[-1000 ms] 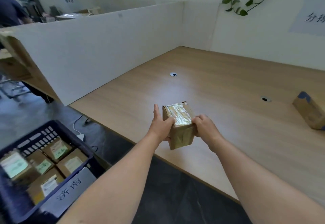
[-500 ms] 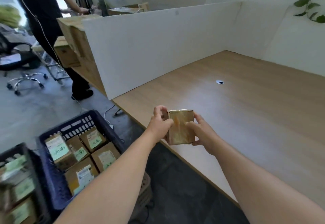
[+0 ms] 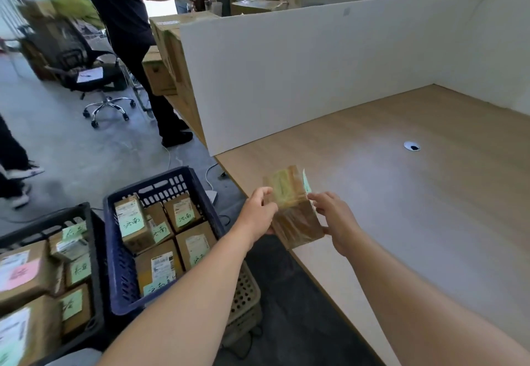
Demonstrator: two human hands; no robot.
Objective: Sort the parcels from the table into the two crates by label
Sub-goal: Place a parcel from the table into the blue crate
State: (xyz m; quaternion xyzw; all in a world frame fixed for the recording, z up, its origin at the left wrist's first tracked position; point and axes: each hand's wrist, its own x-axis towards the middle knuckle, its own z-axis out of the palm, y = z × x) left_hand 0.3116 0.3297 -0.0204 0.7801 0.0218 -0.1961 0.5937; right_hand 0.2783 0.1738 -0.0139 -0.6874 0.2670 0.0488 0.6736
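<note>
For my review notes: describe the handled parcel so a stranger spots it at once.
Find the near-left edge of the wooden table, beside the blue crate. There the left hand and right hand grip a taped brown parcel. Unlike the crated parcels, it is held aloft, green note edge-on.

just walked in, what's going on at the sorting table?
A person holds one small taped cardboard parcel in both hands, left hand on its left side, right hand on its right, over the near edge of the wooden table. A green label sticks out at its top right, edge-on and unreadable. On the floor to the left, a blue crate and a black crate already hold labelled parcels. This one is in neither yet.
</note>
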